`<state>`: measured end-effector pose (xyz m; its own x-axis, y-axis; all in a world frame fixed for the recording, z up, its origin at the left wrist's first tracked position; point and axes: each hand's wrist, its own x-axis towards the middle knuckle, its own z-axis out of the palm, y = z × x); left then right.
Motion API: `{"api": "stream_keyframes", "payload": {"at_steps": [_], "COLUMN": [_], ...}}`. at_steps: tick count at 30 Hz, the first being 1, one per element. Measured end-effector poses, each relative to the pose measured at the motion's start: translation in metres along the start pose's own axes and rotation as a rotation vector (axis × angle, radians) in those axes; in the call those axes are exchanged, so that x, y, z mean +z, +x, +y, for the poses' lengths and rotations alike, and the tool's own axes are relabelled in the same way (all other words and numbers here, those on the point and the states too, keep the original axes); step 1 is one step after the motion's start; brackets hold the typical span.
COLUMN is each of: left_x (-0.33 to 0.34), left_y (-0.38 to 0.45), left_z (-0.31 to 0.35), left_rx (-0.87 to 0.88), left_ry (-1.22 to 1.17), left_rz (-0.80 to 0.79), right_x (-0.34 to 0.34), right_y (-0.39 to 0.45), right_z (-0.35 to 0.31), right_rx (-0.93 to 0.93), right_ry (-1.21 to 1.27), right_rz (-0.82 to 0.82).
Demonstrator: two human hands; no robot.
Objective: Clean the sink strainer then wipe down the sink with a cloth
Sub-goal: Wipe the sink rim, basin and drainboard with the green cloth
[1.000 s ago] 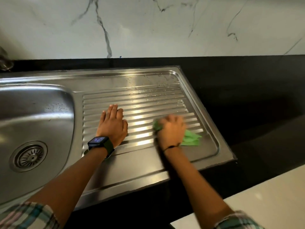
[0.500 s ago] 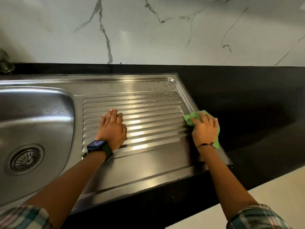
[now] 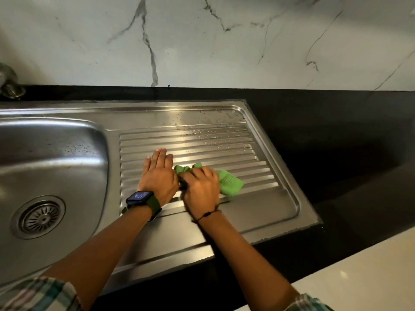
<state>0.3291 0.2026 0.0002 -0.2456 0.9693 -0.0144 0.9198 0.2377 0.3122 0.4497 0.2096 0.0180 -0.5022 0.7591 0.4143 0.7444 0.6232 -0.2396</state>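
Observation:
A steel sink has its basin (image 3: 51, 158) on the left and a ribbed drainboard (image 3: 215, 142) on the right. The round strainer (image 3: 40, 217) sits in the basin floor. My left hand (image 3: 158, 176) rests flat on the ribs with straight fingers, a smartwatch on its wrist. Right beside it, my right hand (image 3: 202, 189) grips a bunched green cloth (image 3: 229, 182) and presses it onto the drainboard near the front ribs. The cloth shows on both sides of that hand.
Water drops lie on the far ribs (image 3: 213, 131). A black countertop (image 3: 336, 135) surrounds the sink, with a marble wall (image 3: 224, 41) behind. A tap base (image 3: 9, 84) shows at the far left. A white surface (image 3: 359, 277) lies at the near right.
My right hand has swept the cloth left from the drainboard's right rim to the middle, up against my left hand. The left hand has stayed in place.

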Motion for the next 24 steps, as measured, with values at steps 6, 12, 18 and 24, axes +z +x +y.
{"api": "stream_keyframes", "payload": {"at_steps": [6, 12, 18, 24], "left_x": [-0.005, -0.006, -0.006, -0.008], "left_y": [-0.004, -0.003, 0.000, -0.005], "left_z": [-0.001, 0.003, -0.001, -0.002], "left_rx": [0.016, -0.005, -0.025, 0.006], "left_ry": [0.009, 0.003, -0.106, -0.128], "left_rz": [-0.021, -0.004, 0.039, 0.052], "right_x": [-0.035, -0.031, 0.008, -0.019], "right_y": [0.024, 0.031, 0.021, 0.023], "right_z": [0.119, 0.119, -0.007, 0.073], "right_rx": [0.150, 0.560, 0.131, -0.044], "right_ry": [-0.344, -0.212, 0.111, -0.074], "right_rz": [-0.235, -0.098, -0.001, -0.135]}}
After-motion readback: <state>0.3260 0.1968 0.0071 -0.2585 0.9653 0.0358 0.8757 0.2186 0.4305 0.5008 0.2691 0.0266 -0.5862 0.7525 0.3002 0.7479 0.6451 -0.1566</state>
